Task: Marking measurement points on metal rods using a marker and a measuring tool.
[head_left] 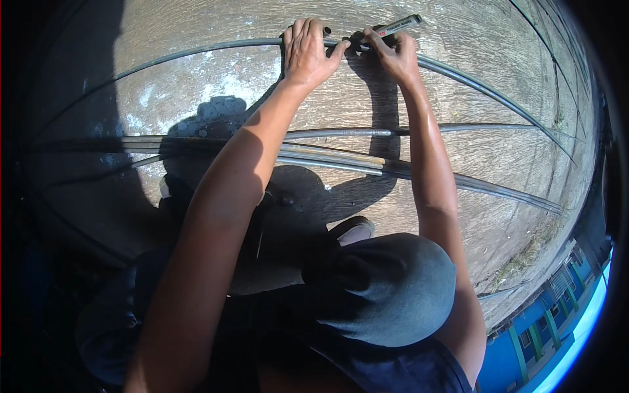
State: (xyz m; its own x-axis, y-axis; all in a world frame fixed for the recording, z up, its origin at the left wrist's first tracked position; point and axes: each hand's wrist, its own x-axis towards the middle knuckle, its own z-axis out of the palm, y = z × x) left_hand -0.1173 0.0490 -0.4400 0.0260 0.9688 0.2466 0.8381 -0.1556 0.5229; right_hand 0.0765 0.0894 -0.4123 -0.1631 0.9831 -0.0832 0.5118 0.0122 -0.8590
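A long thin metal rod (216,47) lies across the far part of the ground. Over it rests my left hand (306,54), fingers bent around the rod and thumb stretched to the right along it. A small black cylinder, perhaps a marker cap (327,31), shows beside its index finger. My right hand (397,56), just to the right, pinches a grey marker pen (400,26) with a black end. The pen tilts, its lower end close to the rod near my left thumb; the tip itself is lost in dark shadow. Right of this hand, two rods (478,82) run side by side.
Nearer to me, several more metal rods (327,157) lie crosswise on the rough concrete ground (491,223). One shoe (356,230) and a grey-covered knee (400,288) are below my hands. Further rods (550,52) curve along the right. A blue building (531,340) stands at lower right.
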